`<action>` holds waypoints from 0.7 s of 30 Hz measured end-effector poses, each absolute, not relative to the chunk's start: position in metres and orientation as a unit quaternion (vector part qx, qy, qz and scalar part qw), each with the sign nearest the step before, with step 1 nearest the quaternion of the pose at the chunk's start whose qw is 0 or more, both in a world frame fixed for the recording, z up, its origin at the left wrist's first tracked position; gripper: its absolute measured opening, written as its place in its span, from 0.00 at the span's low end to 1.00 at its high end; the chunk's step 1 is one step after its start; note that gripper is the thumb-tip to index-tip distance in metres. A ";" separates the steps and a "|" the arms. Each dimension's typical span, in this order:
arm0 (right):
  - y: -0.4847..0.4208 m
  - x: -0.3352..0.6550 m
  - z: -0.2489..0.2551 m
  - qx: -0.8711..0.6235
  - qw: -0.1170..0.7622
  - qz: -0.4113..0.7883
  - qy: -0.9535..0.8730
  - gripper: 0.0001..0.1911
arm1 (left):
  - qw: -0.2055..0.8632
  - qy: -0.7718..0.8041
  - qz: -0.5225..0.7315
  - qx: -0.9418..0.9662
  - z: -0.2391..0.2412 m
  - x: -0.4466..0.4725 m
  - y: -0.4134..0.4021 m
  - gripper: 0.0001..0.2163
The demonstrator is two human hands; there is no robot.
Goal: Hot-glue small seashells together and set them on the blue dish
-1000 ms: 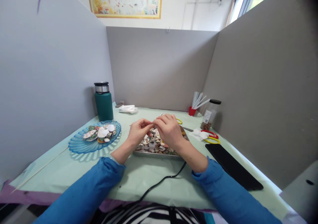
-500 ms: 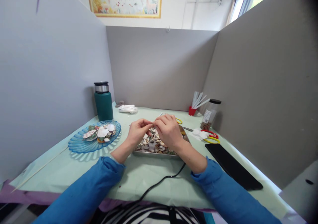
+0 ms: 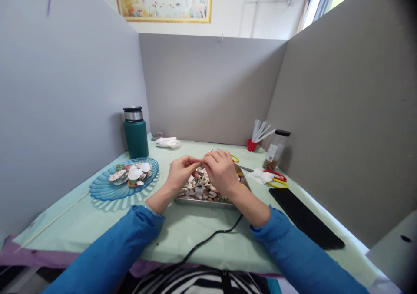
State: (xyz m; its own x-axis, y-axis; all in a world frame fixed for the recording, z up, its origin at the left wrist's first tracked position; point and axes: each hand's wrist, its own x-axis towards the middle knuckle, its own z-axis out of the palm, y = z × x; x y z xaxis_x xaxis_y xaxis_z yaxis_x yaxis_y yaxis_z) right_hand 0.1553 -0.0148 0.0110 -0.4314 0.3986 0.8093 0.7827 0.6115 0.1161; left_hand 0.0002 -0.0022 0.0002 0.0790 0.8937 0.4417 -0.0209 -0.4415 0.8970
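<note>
My left hand point(image 3: 181, 173) and my right hand point(image 3: 220, 171) meet fingertip to fingertip above a metal tray point(image 3: 202, 202) filled with several small shells. Both hands are pinched shut on a small thing between them that I cannot make out. The tray sits on the pale green table in front of me. To the left lies a blue glass plate point(image 3: 107, 191) holding several larger shells point(image 3: 132, 174).
A green flask point(image 3: 135, 133) stands at the back left. A red cup of white sticks point(image 3: 256, 138), a jar point(image 3: 274, 151), red and yellow scissors point(image 3: 277, 179) and a black phone point(image 3: 304, 218) lie to the right. A black cable point(image 3: 211, 236) runs toward me. Grey partitions enclose the desk.
Both hands stay pinched together above the tray and have drifted very slightly away from me. Nothing else has moved.
</note>
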 end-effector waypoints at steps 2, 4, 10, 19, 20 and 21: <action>-0.016 0.155 0.012 -0.367 0.391 -0.244 -0.808 0.10 | 0.385 0.352 0.579 0.626 -0.001 0.000 -0.002 0.07; -0.017 0.155 0.013 -0.369 0.388 -0.243 -0.809 0.11 | 0.378 0.354 0.578 0.630 -0.002 0.000 -0.001 0.07; -0.017 0.155 0.012 -0.371 0.383 -0.244 -0.810 0.10 | 0.368 0.361 0.577 0.634 -0.002 0.000 -0.001 0.07; -0.017 0.154 0.012 -0.365 0.404 -0.226 -0.807 0.08 | 0.405 0.356 0.583 0.608 0.001 0.000 -0.002 0.09; -0.018 0.154 0.012 -0.365 0.415 -0.218 -0.805 0.08 | 0.419 0.349 0.586 0.599 0.001 -0.001 -0.002 0.10; -0.018 0.154 0.012 -0.364 0.429 -0.209 -0.800 0.09 | 0.433 0.341 0.589 0.591 0.001 -0.001 -0.001 0.10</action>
State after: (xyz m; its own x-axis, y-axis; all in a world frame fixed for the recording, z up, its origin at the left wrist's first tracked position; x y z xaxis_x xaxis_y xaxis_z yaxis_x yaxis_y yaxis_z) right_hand 0.1544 -0.0181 0.0122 -0.3675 0.4024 0.8385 0.7614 0.6479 0.0228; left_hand -0.0010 -0.0012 0.0010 0.0735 0.9133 0.4006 -0.1057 -0.3923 0.9137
